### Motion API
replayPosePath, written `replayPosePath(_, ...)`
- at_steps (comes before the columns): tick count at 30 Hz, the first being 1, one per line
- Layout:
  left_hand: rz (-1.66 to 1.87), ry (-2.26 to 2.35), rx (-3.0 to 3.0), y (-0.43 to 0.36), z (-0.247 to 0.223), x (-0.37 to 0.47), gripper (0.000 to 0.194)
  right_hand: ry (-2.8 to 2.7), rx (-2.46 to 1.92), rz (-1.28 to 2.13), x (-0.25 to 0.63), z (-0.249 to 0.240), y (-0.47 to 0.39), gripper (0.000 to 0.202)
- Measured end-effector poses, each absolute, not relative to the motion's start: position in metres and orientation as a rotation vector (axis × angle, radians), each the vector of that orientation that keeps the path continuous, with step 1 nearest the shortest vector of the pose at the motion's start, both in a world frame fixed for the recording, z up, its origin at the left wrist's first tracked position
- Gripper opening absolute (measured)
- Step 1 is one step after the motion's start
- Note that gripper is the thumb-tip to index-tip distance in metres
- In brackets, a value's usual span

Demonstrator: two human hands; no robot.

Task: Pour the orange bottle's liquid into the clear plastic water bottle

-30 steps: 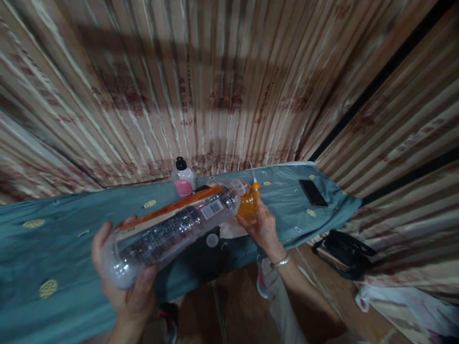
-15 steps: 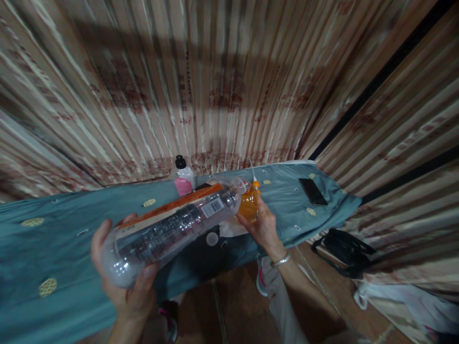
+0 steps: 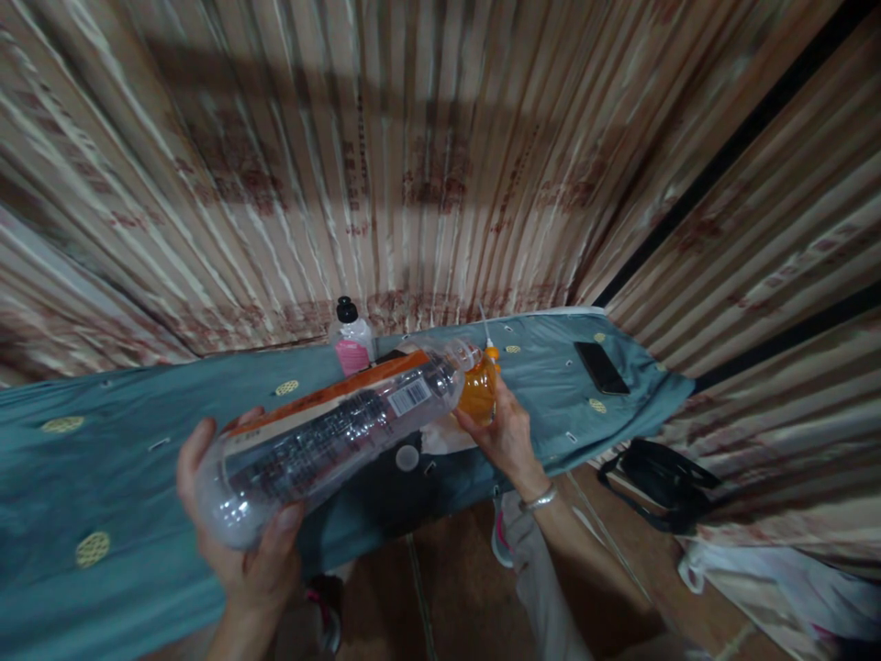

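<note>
My left hand [image 3: 244, 542] is wrapped round the base of a large clear plastic bottle [image 3: 330, 441] with an orange-edged label and a barcode. The bottle lies tilted, its neck pointing right and away from me. At its mouth is a small bottle of orange liquid [image 3: 476, 393], which my right hand [image 3: 506, 427] grips from the right side. An orange cap piece with a thin white tube [image 3: 490, 344] shows just behind that small bottle. Whether the two bottle mouths touch is hard to make out. Below the large bottle a round white cap [image 3: 407, 458] lies on the cloth.
A bottle with a black cap and pink label [image 3: 353, 344] stands at the back of the teal-covered table [image 3: 227, 390]. A black phone [image 3: 601, 368] lies to the right. On the floor sits a black bag [image 3: 661, 482]. Pleated curtains [image 3: 413, 184] hang close behind.
Almost nothing differs. The base of the large bottle and my left hand have shifted very slightly; my right hand keeps its place on the small bottle.
</note>
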State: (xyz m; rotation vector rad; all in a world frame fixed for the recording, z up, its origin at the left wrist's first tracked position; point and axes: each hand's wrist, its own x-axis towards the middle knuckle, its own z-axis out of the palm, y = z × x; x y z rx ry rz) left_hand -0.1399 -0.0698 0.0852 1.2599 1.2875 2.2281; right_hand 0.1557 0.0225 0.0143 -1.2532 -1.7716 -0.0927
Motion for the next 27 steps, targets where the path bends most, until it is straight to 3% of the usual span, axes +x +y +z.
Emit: replayPosePath(27,2.248,1.164,1.264,-0.0698,0.0864,-0.1392,0.093,-1.785,-1.240,-0.146,0.1546,0.0149,0.0229,0.081)
